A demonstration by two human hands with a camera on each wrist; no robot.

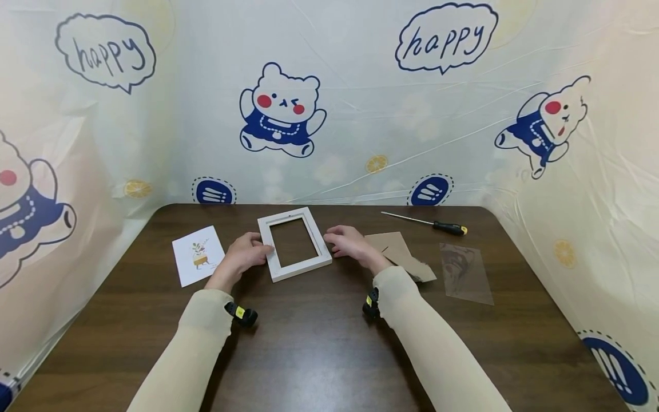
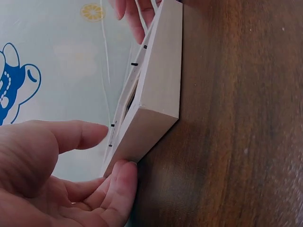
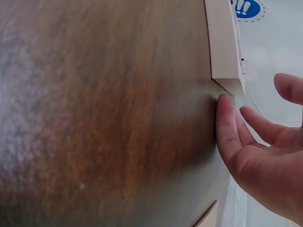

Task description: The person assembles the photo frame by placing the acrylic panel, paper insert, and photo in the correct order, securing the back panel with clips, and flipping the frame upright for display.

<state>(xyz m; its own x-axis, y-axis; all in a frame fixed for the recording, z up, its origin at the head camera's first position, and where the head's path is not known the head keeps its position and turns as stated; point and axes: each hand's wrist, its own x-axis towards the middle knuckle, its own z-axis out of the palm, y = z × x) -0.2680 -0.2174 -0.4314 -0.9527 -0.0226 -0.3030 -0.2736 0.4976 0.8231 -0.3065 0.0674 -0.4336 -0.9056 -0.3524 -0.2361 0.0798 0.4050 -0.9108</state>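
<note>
A white picture frame [image 1: 275,270] lies on the brown table, its middle an open rectangle. Small dark tabs show along its upper face in the left wrist view. At its left side is my left hand [image 1: 246,252]; the fingers [image 2: 124,182] meet the outer wall while the thumb extends over the face edge. On the opposite side my right hand [image 1: 350,243] has its fingers loosely bent beside the frame's right edge. In the right wrist view its fingertips [image 3: 225,105] are right by the frame's corner [image 3: 226,71], thumb apart.
Left of the frame lies a white card with a potted plant picture [image 1: 190,269]. To the right are a brown backing board [image 1: 399,246], partly behind my right wrist, and a clear sheet [image 1: 465,274]. A screwdriver [image 1: 448,228] with a black and yellow handle lies farther back.
</note>
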